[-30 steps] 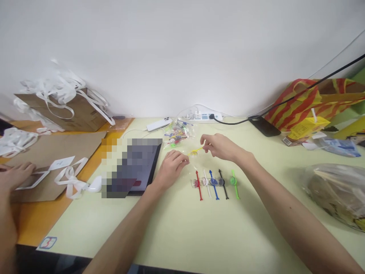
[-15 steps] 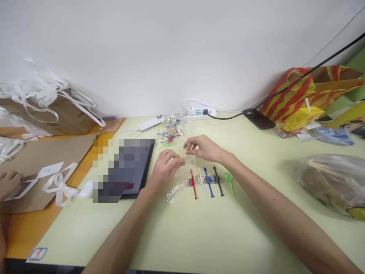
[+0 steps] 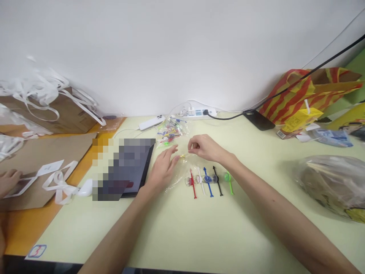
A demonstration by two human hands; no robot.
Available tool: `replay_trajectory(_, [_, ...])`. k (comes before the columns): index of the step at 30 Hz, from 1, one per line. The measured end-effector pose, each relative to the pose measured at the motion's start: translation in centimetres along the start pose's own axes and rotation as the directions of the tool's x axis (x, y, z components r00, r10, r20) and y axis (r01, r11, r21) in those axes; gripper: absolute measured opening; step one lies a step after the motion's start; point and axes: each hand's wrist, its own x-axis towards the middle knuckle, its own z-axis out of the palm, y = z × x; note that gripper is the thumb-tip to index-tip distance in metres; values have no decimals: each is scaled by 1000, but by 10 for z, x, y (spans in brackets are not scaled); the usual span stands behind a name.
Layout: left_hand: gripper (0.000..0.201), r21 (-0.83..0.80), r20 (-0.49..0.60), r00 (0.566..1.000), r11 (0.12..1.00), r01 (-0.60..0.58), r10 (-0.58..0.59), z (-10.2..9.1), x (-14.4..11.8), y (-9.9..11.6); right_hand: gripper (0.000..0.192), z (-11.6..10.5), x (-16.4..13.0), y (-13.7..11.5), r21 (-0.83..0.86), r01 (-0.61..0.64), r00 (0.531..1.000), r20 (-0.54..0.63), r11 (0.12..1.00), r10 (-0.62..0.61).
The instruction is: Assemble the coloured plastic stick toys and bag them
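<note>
My right hand point(image 3: 205, 148) pinches the thin stem of a small yellow plastic piece point(image 3: 183, 156) above the pale green table point(image 3: 199, 232). My left hand point(image 3: 163, 168) touches the other end of it, with a crumpled clear wrapper point(image 3: 177, 176) under its fingers. Just in front lies a row of similar pieces: red point(image 3: 193, 183), white point(image 3: 200, 181), blue point(image 3: 208, 180), black point(image 3: 217, 180) and green point(image 3: 228, 180). A clear bag of several coloured pieces point(image 3: 170, 135) lies behind my hands.
A tablet point(image 3: 125, 167) lies left of my left hand, white earbuds case point(image 3: 84, 188) beside it. A white phone point(image 3: 151, 122) and power strip point(image 3: 196, 112) sit by the wall. Another person's hand point(image 3: 8, 180) rests on brown paper bags with ribbons at left. Plastic bag point(image 3: 333, 186) at right.
The yellow piece, held a second ago, is hidden half a second ago and shows again between both hands now. A clear wrapper appeared on the table by my left hand. The view shifted slightly.
</note>
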Motion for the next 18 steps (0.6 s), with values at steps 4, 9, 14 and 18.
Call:
replay_trajectory(4, [44, -98, 55, 998, 994, 41, -36, 8, -1, 0, 11, 6, -1, -2, -25, -2, 1000, -12, 1000, 2])
replay_trajectory(9, [39, -142, 77, 997, 990, 25, -14, 9, -3, 6, 22, 9, 0, -7, -28, 38, 999, -10, 999, -38])
replay_trajectory(14, [39, -130, 98, 995, 991, 18, -6, 5, -3, 8, 32, 12, 0, -10, -43, 93, 996, -5, 995, -93])
replay_trajectory(18, [36, -141, 89, 996, 990, -2, 15, 5, -4, 9, 31, 15, 0, -11, -51, 115, 993, 19, 992, -114])
